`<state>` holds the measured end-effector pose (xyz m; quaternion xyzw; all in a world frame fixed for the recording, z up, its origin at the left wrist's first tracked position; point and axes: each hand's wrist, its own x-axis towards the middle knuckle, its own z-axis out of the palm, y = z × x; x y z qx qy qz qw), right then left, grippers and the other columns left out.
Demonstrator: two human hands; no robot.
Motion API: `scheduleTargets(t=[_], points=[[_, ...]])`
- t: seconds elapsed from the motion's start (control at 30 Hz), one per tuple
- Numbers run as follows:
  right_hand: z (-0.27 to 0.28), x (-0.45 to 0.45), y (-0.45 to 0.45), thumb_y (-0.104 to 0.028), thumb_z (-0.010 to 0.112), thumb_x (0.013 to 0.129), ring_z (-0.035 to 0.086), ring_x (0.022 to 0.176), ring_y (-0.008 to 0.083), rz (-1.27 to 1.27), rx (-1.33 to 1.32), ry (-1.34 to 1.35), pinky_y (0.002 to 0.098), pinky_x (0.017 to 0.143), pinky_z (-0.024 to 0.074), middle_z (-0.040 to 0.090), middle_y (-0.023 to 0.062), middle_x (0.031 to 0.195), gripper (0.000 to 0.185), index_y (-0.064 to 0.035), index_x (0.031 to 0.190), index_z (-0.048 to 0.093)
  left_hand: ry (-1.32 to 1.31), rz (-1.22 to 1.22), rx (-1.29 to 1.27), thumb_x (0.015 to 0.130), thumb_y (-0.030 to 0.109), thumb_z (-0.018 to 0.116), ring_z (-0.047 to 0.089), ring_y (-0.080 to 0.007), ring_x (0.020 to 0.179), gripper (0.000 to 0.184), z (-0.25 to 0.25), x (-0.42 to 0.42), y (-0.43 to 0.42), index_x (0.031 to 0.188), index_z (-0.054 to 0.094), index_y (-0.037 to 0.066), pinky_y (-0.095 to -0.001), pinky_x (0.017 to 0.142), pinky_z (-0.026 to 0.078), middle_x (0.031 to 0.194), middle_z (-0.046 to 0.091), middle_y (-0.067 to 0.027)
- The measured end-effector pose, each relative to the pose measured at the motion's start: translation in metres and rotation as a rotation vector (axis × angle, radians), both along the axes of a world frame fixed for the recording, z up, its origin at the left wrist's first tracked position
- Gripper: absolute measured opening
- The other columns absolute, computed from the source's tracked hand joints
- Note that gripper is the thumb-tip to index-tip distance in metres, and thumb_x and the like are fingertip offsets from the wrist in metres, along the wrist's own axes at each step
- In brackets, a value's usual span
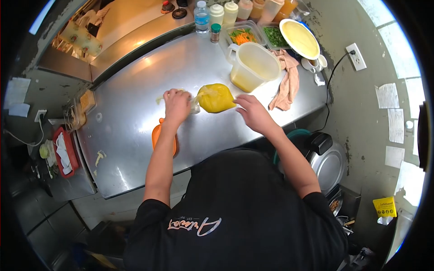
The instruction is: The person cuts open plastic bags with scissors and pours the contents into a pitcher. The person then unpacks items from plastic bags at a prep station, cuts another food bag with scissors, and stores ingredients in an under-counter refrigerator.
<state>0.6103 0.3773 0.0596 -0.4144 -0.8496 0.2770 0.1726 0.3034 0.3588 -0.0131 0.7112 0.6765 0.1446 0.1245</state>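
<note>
A clear plastic bag filled with something yellow [216, 98] lies on the steel counter in front of me. My left hand [177, 106] is closed round the gathered, loose end of this bag, on its left side. At the bag's right edge is my right hand [251, 113], fingers apart and slightly bent, the fingertips close to the plastic; whether they touch it I cannot tell. Just behind the bag stands a translucent pitcher [254, 67] with some yellow contents at the bottom. An orange lid [164, 137] rests partly hidden beneath my left forearm.
A pinkish cloth [285, 81] lies right of the pitcher on the steel counter [126, 104]. Along the back are a water bottle [201, 18], squeeze bottles [230, 12], a container of cut vegetables [244, 35] and a white oval dish [299, 39]. A red basket [65, 151] sits far left.
</note>
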Motion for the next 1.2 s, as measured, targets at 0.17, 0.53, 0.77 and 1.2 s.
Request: scheduleTargets(t=[0.17, 0.53, 0.77, 1.2], points=[[0.004, 0.077, -0.058, -0.006, 0.067, 0.091, 0.062, 0.112, 0.0375, -0.256, -0.188, -0.081, 0.0432, 0.098, 0.0506, 0.068, 0.0189, 0.115, 0.023, -0.0012, 0.113, 0.068, 0.112, -0.009, 0.211, 0.083, 0.010, 0.064, 0.058, -0.0306, 0.107, 0.015, -0.001, -0.024, 0.002, 0.091, 0.077, 0.009, -0.0498, 0.102, 0.038, 0.099, 0.070, -0.0103], [0.030, 0.132, -0.226, -0.014, 0.067, 0.089, 0.060, 0.107, 0.0336, -0.708, 0.029, 0.001, 0.0419, 0.092, 0.0504, 0.063, 0.0141, 0.111, 0.012, -0.0023, 0.089, 0.070, -0.511, -0.554, 0.258, 0.099, 0.004, 0.059, 0.056, -0.0350, 0.117, 0.014, 0.049, 0.133, -0.023, 0.109, 0.065, -0.002, -0.0450, 0.102, 0.044, 0.122, 0.058, -0.0176], [0.033, 0.211, -0.355, -0.013, 0.073, 0.088, 0.058, 0.120, 0.0352, -1.225, -0.184, -0.107, 0.0426, 0.102, 0.0481, 0.060, 0.0149, 0.127, 0.032, -0.0013, 0.117, 0.065, -0.715, -0.991, -0.173, 0.094, -0.002, 0.060, 0.058, -0.0304, 0.113, 0.013, 0.082, 0.255, -0.057, 0.106, 0.065, 0.001, -0.0372, 0.097, 0.047, 0.119, 0.058, -0.0146], [0.003, 0.423, -0.468, -0.017, 0.065, 0.092, 0.065, 0.102, 0.0351, -1.314, 0.063, 0.210, 0.0429, 0.092, 0.0510, 0.067, 0.0152, 0.107, 0.019, -0.0017, 0.101, 0.070, -0.376, -0.853, -0.827, 0.097, 0.008, 0.069, 0.064, -0.0120, 0.089, 0.011, -0.056, 0.336, -0.167, 0.106, 0.071, 0.002, -0.0277, 0.082, 0.051, 0.095, 0.071, -0.0050]])
